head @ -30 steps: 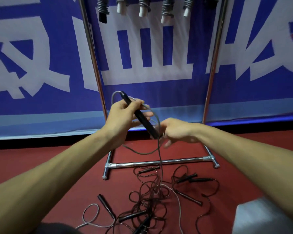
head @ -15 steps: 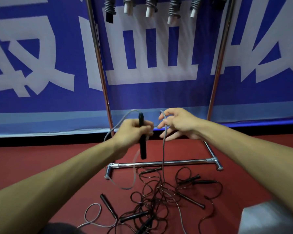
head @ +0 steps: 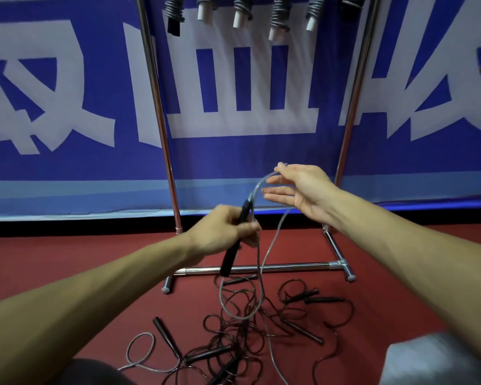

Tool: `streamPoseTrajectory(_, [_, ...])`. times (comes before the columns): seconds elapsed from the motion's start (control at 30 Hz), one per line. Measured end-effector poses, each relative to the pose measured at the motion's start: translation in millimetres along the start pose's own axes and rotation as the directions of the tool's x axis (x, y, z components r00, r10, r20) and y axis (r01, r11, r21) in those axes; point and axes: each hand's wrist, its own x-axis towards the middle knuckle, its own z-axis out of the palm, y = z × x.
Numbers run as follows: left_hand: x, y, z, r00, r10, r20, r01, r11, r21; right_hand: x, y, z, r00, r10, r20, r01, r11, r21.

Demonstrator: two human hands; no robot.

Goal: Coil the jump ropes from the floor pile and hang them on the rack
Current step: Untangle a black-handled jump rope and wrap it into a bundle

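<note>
My left hand [head: 225, 230] grips the black handle [head: 232, 252] of a jump rope, held slanted in front of the rack. Its grey cord [head: 261, 273] arcs up from the handle's top to my right hand [head: 300, 190], whose fingers are spread and nearly straight; the cord runs over the fingertips, then drops in a long loop toward the floor. A tangled pile of dark ropes and black handles [head: 247, 332] lies on the red floor below. The chrome rack [head: 261, 269] stands behind, with several coiled ropes [head: 279, 15] hanging at the top.
A blue and white banner [head: 247, 107] covers the wall behind the rack. One grey cord loop [head: 140, 348] lies at the pile's left edge. A grey cloth shape [head: 439, 359] fills the lower right corner, and a dark shape sits at the bottom left.
My right hand has lifted up and to the right, drawing the cord into a wider arc. The left hand tilted the handle so that its lower end points down to the left.
</note>
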Motion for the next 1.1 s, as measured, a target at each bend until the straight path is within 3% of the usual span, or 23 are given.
streamPoseTrajectory(0.13, [3, 19, -14, 0.972, -0.001, -0.233, -0.07, 0.953, -0.296, -4, 6, -2, 0.998, 0.051, 0.034, -0.036, 0.94, -0.338])
streamPoseTrajectory(0.27, [2, 29, -22, 0.956, -0.004, -0.292, -0.16, 0.828, -0.537, -8, 22, 1, 0.969, 0.159, 0.191, -0.016, 0.806, -0.592])
streamPoseTrajectory(0.37, [3, 34, -29, 0.931, -0.035, -0.363, -0.223, 0.734, -0.642, -10, 32, 4, 0.862, 0.341, 0.376, 0.093, 0.622, -0.778])
streamPoseTrajectory(0.47, [5, 33, -37, 0.89, -0.061, -0.451, -0.258, 0.75, -0.609, -15, 34, 7, 0.748, 0.512, 0.422, 0.148, 0.491, -0.858])
streamPoseTrajectory(0.53, [5, 27, -41, 0.875, -0.067, -0.48, -0.256, 0.776, -0.576, -15, 38, 8, 0.747, 0.522, 0.412, 0.117, 0.506, -0.855])
streamPoseTrajectory(0.63, [4, 15, -45, 0.874, -0.097, -0.475, -0.205, 0.814, -0.544, -13, 41, 11, 0.853, 0.376, 0.362, 0.116, 0.539, -0.834])
streamPoseTrajectory(0.73, [3, 7, -39, 0.904, -0.139, -0.405, -0.07, 0.886, -0.459, -11, 34, 19, 0.933, 0.16, 0.322, 0.113, 0.719, -0.686])
streamPoseTrajectory(0.83, [1, -1, -24, 0.947, -0.166, -0.275, 0.078, 0.949, -0.305, -11, 16, 25, 0.953, 0.039, 0.3, 0.111, 0.876, -0.469])
streamPoseTrajectory(0.97, [-3, -9, -10, 0.993, -0.105, -0.057, 0.106, 0.994, 0.013, -13, -4, 23, 0.952, -0.052, 0.301, 0.123, 0.968, -0.221])
streamPoseTrajectory(1.1, [-11, -4, -3, 0.966, -0.105, 0.238, 0.111, 0.994, -0.011, -7, -9, 13, 0.987, -0.127, 0.102, 0.132, 0.99, -0.051])
